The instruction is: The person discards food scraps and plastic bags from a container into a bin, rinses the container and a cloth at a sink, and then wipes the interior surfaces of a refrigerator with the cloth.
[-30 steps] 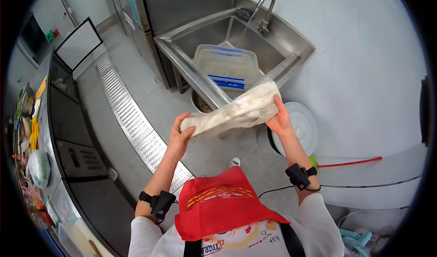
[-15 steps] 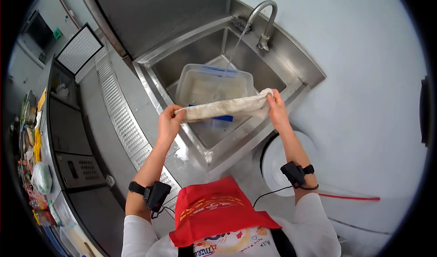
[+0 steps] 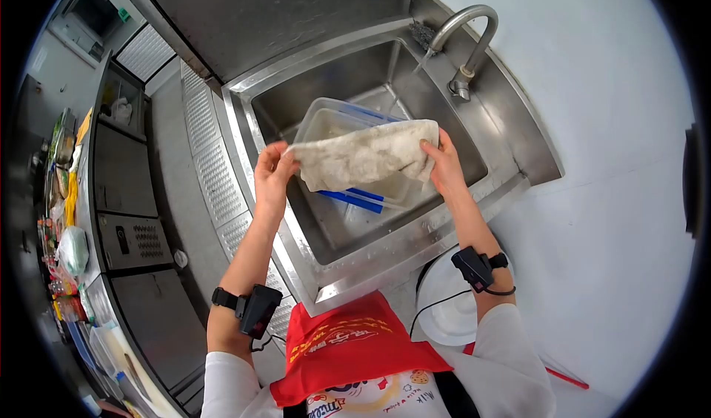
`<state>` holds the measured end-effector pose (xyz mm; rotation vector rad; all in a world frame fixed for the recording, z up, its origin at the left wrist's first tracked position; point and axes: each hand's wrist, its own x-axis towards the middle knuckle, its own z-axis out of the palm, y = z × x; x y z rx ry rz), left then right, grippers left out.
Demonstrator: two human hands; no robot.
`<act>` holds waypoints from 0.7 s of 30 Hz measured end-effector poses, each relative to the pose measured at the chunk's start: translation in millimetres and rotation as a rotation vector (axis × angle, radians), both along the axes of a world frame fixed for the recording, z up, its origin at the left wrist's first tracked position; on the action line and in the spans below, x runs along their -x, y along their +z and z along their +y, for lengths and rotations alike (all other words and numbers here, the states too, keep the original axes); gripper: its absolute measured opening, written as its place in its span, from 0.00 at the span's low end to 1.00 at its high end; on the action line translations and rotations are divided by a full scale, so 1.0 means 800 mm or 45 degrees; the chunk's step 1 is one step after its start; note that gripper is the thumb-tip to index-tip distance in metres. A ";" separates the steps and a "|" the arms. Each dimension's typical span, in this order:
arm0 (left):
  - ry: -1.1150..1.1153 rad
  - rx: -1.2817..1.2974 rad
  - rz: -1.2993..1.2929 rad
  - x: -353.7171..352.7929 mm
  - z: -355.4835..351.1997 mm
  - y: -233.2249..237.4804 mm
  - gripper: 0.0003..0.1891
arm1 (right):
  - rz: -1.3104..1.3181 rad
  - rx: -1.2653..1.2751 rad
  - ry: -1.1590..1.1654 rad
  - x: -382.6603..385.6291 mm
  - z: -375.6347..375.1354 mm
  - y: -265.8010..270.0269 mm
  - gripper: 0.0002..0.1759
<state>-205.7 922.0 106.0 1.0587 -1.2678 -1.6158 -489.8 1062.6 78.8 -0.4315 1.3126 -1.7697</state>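
A stained off-white cloth (image 3: 363, 155) is stretched between my two hands above the sink (image 3: 341, 251). My left hand (image 3: 274, 170) pinches its left end, and my right hand (image 3: 444, 162) grips the right end with the thumb on top. Below the cloth, partly hidden by it, a clear plastic tub (image 3: 326, 112) with blue edging stands in the sink. Over the sink's far right corner curves a metal faucet (image 3: 474, 37), with a short stream of water at its spout. What the tub holds is mostly covered.
Dark steel wool (image 3: 423, 34) lies behind the faucet. A white round bucket (image 3: 448, 307) stands at the sink's front right. On the left runs a counter with refrigerated cabinets (image 3: 129, 174), several bags and bottles on top. A perforated drain cover (image 3: 207, 136) crosses the floor.
The cloth has gone from a narrow folded strip to a wider, more opened sheet hanging between my hands. The view has shifted, so the sink and faucet sit differently in it.
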 end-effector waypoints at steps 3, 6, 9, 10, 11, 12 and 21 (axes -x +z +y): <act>-0.018 -0.009 -0.027 0.010 0.002 0.025 0.30 | 0.059 -0.279 -0.046 0.020 -0.009 -0.038 0.29; -0.151 0.421 -0.358 -0.012 0.002 -0.026 0.33 | 0.180 -0.614 0.015 0.038 0.001 -0.085 0.30; -0.225 0.649 -0.797 -0.040 0.038 -0.053 0.33 | 0.085 -0.696 0.175 0.051 0.003 -0.120 0.33; -0.281 0.710 -1.045 -0.050 0.051 -0.059 0.34 | 0.035 -0.714 0.274 0.049 -0.001 -0.124 0.34; -0.339 0.768 -1.294 -0.059 0.061 -0.064 0.34 | -0.015 -0.730 0.373 0.048 -0.007 -0.128 0.36; -0.398 0.822 -1.543 -0.066 0.069 -0.069 0.35 | -0.003 -0.764 0.411 0.044 -0.017 -0.129 0.37; -0.476 0.727 -1.577 -0.097 0.078 -0.103 0.41 | 0.030 -1.007 0.739 0.026 -0.104 -0.250 0.37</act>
